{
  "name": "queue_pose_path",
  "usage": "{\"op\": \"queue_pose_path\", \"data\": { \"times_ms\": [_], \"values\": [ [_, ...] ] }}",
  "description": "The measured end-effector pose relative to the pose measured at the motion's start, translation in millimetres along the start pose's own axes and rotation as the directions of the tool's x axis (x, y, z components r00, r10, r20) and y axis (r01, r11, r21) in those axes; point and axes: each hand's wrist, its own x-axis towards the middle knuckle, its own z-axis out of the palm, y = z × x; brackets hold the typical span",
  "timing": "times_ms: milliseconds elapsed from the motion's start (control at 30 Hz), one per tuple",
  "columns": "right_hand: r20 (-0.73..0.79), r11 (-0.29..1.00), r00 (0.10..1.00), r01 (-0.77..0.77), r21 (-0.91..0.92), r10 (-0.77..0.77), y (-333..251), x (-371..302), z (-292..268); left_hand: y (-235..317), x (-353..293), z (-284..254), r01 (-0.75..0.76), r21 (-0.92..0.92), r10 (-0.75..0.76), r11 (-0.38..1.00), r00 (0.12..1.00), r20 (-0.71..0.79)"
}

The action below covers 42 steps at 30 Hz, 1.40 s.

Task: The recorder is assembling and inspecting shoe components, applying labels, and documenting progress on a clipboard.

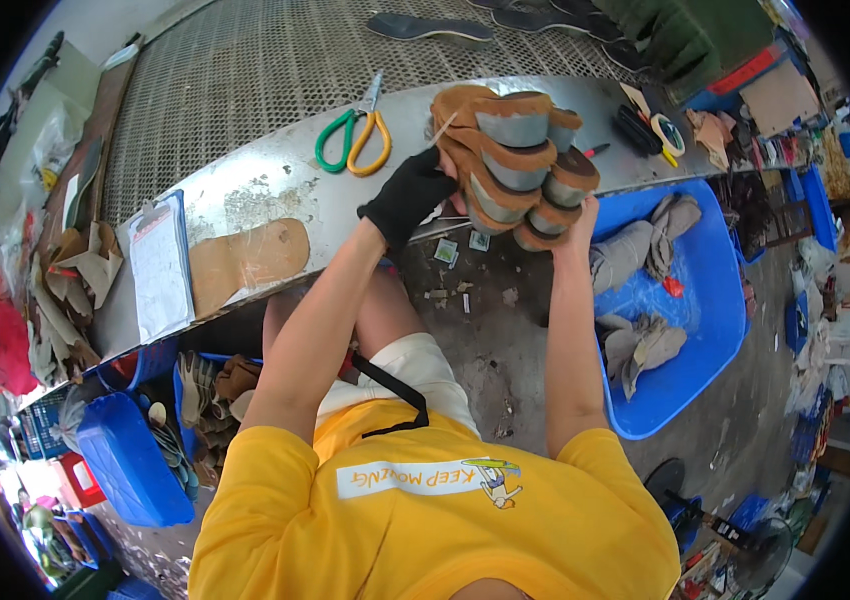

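A stack of curved brown suede pieces with grey inner faces, which look like shoe uppers (517,128), is held up over the front edge of the metal table (255,165). My left hand (411,196), in a black glove, grips the stack at its near left side. A thin pale strip lies across the stack just above these fingers. My right hand (577,228), bare, holds the lower right end, its fingers mostly hidden behind the pieces. Scissors (353,140) with one green and one orange handle lie left of the stack.
A clipboard with papers (160,265) and a tan sole-shaped piece (250,258) lie on the table's left. Tape (665,132) sits at the right. Dark insoles (430,27) rest on the mesh behind. A blue tub (680,390) with grey pieces stands right; crates (130,460) stand lower left.
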Motion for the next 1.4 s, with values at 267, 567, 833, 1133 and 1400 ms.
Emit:
{"op": "queue_pose_path", "data": {
  "times_ms": [267,567,833,1133,1400],
  "values": [
    [0.266,0.678,0.96,0.14,-0.722,0.084,-1.0,49.3,-5.8,7.2,36.4,-60.0,-0.153,0.607,0.081,0.78,0.986,0.145],
    [0.219,0.925,0.964,-0.06,-0.376,0.152,17.5,66.4,-25.6,3.0,29.6,-5.0,0.278,0.217,-0.202,0.936,0.927,-0.315],
    [0.164,0.968,0.958,-0.246,0.042,0.236,-30.4,11.7,57.2,72.2,3.9,-7.8,0.144,-0.113,-0.162,0.983,0.972,-0.169],
    [0.438,0.982,0.898,0.12,-0.143,-0.046,-47.6,24.3,101.4,24.9,22.2,-29.5,-0.487,0.142,0.5,0.862,0.768,-0.4],
    [0.138,0.894,0.988,0.124,-0.43,-0.071,6.1,75.1,52.6,-0.4,16.8,-18.5,-0.567,0.039,0.435,0.823,0.585,-0.684]
  ]
}}
